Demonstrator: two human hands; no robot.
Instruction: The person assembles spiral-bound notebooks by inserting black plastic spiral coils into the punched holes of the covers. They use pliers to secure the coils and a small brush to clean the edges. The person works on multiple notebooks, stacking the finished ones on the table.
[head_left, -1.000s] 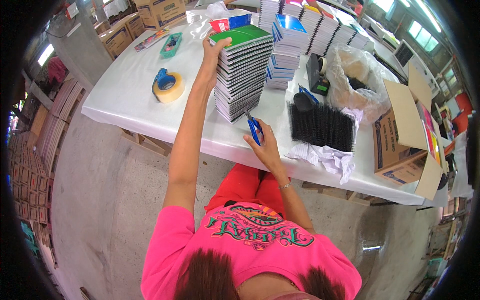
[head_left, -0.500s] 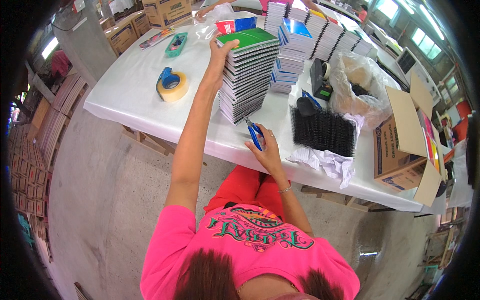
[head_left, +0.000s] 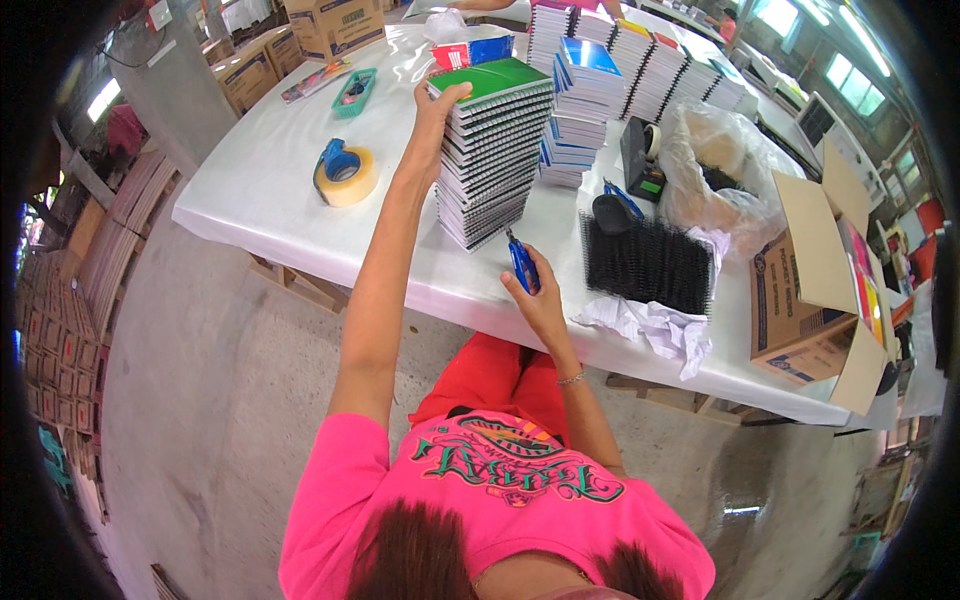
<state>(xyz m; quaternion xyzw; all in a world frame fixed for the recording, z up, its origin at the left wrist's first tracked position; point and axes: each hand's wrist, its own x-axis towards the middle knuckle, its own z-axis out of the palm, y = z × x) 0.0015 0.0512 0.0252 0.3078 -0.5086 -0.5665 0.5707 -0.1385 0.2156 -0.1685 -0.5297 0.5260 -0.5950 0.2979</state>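
Note:
A tall stack of spiral notebooks (head_left: pixel 490 160) with a green top cover stands near the table's front edge. My left hand (head_left: pixel 438 108) is closed on its upper left corner, thumb across the green cover, the other fingers partly hidden behind the side. Blue-handled cutting pliers (head_left: pixel 522 266) are held in my right hand (head_left: pixel 543 300), their tip beside the bottom corner of the stack. Just behind that stack is a pile of blue-covered notebooks (head_left: pixel 575 125). To the right lie black spiral binding coils (head_left: pixel 645 265) on crumpled white paper (head_left: pixel 655 330).
A tape dispenser (head_left: pixel 345 175) and a green basket (head_left: pixel 354 93) sit on the left of the white table (head_left: pixel 250 180). On the right are a plastic bag (head_left: pixel 715 165), a black tape holder (head_left: pixel 640 160) and an open carton (head_left: pixel 800 300). Another person's arm (head_left: pixel 480 5) shows at the far side.
The pliers have tilted and their handles have come together in my right hand, a little away from the stack. My left hand stays on the top corner. Clear plastic at the far side has shifted.

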